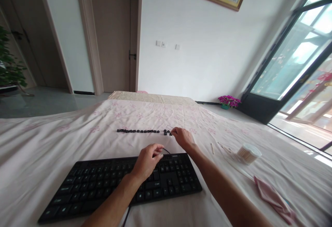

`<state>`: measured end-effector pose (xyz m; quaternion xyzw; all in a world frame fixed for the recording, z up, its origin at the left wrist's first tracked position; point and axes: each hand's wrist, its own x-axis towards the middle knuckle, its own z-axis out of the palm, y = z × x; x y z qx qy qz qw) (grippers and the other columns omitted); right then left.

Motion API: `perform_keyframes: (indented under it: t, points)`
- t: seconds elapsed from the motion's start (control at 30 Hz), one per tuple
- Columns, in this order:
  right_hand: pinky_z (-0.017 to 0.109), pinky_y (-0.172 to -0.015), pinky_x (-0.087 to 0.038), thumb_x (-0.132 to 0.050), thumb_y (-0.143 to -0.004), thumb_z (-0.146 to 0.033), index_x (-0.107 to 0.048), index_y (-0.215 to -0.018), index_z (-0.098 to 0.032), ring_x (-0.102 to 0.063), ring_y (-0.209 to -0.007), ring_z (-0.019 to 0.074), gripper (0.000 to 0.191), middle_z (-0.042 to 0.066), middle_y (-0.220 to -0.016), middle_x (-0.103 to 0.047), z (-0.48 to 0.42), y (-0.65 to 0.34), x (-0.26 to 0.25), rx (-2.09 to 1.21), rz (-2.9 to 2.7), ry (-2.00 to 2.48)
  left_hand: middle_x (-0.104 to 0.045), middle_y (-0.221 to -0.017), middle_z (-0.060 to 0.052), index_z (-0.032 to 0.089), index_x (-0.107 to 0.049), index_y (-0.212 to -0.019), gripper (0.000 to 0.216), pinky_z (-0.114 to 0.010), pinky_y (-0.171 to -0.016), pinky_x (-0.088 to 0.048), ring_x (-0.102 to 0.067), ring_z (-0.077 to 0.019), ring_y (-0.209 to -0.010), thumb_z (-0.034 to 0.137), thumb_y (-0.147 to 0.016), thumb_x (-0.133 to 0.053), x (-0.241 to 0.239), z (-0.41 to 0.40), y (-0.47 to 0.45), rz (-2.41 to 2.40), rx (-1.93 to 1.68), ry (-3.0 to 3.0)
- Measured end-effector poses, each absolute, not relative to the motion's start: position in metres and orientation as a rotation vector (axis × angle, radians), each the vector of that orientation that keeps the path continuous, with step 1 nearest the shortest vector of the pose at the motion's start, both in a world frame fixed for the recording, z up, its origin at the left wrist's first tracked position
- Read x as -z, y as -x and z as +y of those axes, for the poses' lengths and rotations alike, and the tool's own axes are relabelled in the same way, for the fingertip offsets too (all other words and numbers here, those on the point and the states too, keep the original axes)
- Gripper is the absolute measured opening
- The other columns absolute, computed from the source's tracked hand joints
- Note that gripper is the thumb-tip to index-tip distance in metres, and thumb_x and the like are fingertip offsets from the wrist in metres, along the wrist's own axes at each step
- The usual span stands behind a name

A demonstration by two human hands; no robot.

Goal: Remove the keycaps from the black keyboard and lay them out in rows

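A black keyboard (103, 178) lies on the cloth in front of me, facing away at a slant. My left hand (147, 162) rests over its upper right part, fingers loosely curled, thumb apart from them, with nothing seen between. Beyond the keyboard, a row of small black keycaps (141, 131) runs across the cloth. My right hand (182, 138) is at a separate small group of keycaps (165, 132) at the row's right end. Its fingers are pinched together on what looks like a thin wire loop (169, 126); the fingertips partly hide the nearest keycap.
To the right lie a cotton swab (212, 148), a tweezers-like tool (224, 147), a round tub of swabs (249, 153) and a folded pink cloth (273, 199). A pale flowered sheet (64, 144) covers the table. The keyboard's cable (126, 216) trails at the near edge.
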<state>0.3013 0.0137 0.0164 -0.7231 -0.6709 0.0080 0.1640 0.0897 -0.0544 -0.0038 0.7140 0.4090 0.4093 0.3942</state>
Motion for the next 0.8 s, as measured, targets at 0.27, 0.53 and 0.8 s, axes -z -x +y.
perform_keyframes:
  t: [0.27,0.53,0.8]
  points:
    - [0.025,-0.066,-0.037,-0.054,-0.085,-0.032,-0.070,-0.094,-0.026,-0.063,-0.087,0.0186,0.020,0.003,-0.092,-0.071,0.029,-0.301,-0.007,-0.038,-1.917,2.064,-0.069,-0.096,-0.005,0.019,-0.064,-0.103,0.030,-0.028,-0.080,-0.052,-0.066,-0.0155,-0.081,0.014,-0.075,-0.057,0.004,-0.054,-0.090,1.049,-1.034,-1.815]
    - [0.025,-0.068,-0.039,-0.054,-0.085,-0.036,-0.071,-0.093,-0.025,-0.063,-0.085,0.0184,0.021,0.002,-0.091,-0.071,0.024,-0.304,-0.007,-0.072,-1.885,1.939,-0.070,-0.098,-0.004,0.019,-0.066,-0.098,0.025,-0.027,-0.081,-0.051,-0.066,-0.0157,-0.084,0.015,-0.075,-0.057,0.000,-0.055,-0.090,1.049,-1.007,-1.838]
    - [0.025,-0.069,-0.044,-0.023,-0.096,-0.046,-0.067,-0.087,-0.017,-0.062,-0.074,0.0153,0.054,0.005,-0.082,-0.069,-0.005,-0.304,-0.030,-0.219,-1.765,1.639,-0.070,-0.099,-0.003,0.020,-0.067,-0.098,0.025,-0.028,-0.081,-0.051,-0.066,-0.0163,-0.083,0.014,-0.076,-0.056,-0.001,-0.057,-0.089,1.027,-0.988,-1.891]
